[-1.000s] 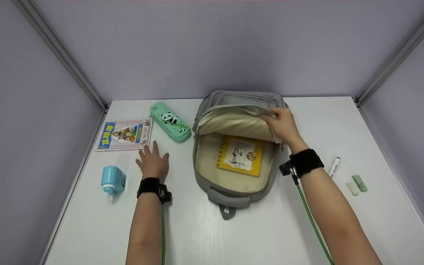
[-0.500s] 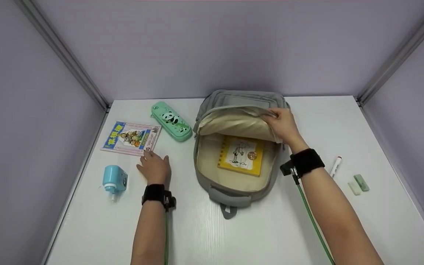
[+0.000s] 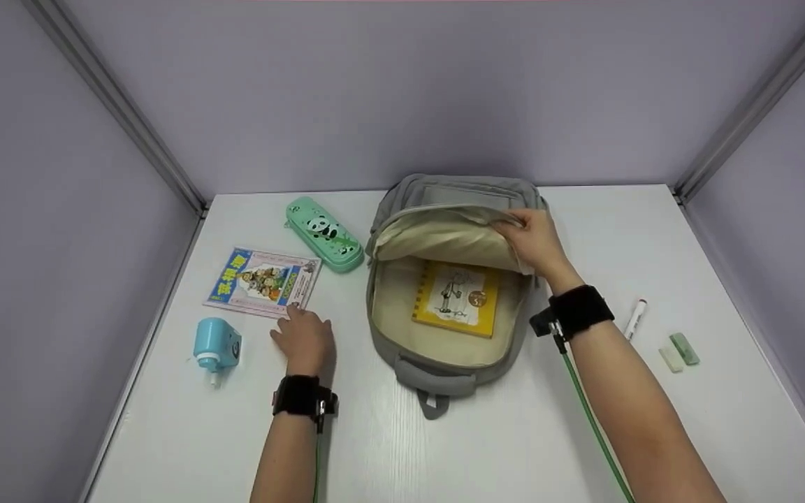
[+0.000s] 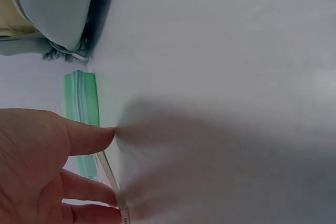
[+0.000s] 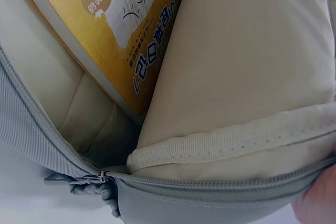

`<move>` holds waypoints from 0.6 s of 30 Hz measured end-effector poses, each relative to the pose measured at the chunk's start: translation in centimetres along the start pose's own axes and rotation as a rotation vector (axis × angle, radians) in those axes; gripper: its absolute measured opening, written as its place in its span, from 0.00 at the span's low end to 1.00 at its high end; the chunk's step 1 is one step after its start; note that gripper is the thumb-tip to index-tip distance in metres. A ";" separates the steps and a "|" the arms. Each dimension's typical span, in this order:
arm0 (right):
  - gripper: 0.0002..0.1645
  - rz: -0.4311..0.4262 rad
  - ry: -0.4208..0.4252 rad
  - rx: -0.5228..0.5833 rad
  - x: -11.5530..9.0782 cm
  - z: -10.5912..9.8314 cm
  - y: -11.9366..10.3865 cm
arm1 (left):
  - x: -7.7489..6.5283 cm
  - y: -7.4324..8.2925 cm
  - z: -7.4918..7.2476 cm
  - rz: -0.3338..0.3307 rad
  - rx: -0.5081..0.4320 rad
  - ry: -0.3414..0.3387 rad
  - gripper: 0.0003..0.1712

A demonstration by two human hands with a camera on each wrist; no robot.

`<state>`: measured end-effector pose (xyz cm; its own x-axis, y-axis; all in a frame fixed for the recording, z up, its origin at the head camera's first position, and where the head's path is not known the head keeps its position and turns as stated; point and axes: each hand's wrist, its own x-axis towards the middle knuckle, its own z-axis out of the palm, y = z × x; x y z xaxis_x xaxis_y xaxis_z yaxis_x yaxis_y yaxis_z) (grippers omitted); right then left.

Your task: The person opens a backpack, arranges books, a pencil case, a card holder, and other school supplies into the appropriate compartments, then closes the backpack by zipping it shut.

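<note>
Indeed, backpack (image 3: pixel 394 318) holds yellow book (image 3: pixel 456 300); right hand (image 3: pixel 537 244) pinches flap (image 3: pixel 444 235), straight-fingered left hand (image 3: pixel 307 340) touches booklet (image 3: pixel 263 282)

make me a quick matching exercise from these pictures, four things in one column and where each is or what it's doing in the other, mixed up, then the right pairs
Column one
1. left hand
2. yellow book
3. right hand
4. green panda case

Column two
A. holding up the flap of the backpack
B. lying on the table, just left of the backpack
C. inside the open backpack
D. touching the near edge of the pink-bordered book

Right pairs
1-D, 2-C, 3-A, 4-B
</note>
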<state>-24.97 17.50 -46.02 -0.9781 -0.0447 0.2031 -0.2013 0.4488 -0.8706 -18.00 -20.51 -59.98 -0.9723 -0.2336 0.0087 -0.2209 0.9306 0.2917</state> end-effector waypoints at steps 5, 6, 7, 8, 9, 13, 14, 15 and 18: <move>0.13 0.007 0.006 -0.008 0.0 0.0 0.0 | -1.8 0.3 0.0 0.061 0.000 -0.001 0.24; 0.12 0.002 0.006 -0.014 0.0 0.0 0.0 | -2.2 0.4 0.0 0.071 0.001 0.001 0.23; 0.12 0.000 0.007 -0.017 0.0 0.0 0.0 | -2.6 0.5 0.0 0.083 0.004 0.003 0.23; 0.12 -0.004 0.006 -0.022 0.0 0.1 0.0 | -3.0 0.6 0.0 0.094 0.011 0.003 0.23; 0.12 -0.009 0.006 -0.028 0.0 0.1 0.0 | -3.4 0.6 -0.1 0.101 0.019 -0.003 0.23; 0.12 -0.027 0.014 -0.043 0.0 0.1 0.1 | -4.6 0.9 -0.3 0.116 0.019 -0.040 0.22; 0.12 -0.033 0.017 -0.043 -0.1 0.1 0.1 | -4.8 0.9 -0.3 0.118 0.011 -0.045 0.23; 0.12 -0.042 0.021 -0.046 -0.1 0.2 0.1 | -4.9 0.8 -0.4 0.119 0.000 -0.044 0.23; 0.11 -0.070 0.020 -0.087 -0.3 0.2 0.1 | -5.0 0.4 -0.4 0.129 -0.045 0.017 0.21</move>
<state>-24.74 17.37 -46.28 -0.9604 -0.0617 0.2718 -0.2633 0.5207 -0.8121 -13.23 -19.10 -59.48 -0.9909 -0.1183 0.0649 -0.0906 0.9397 0.3299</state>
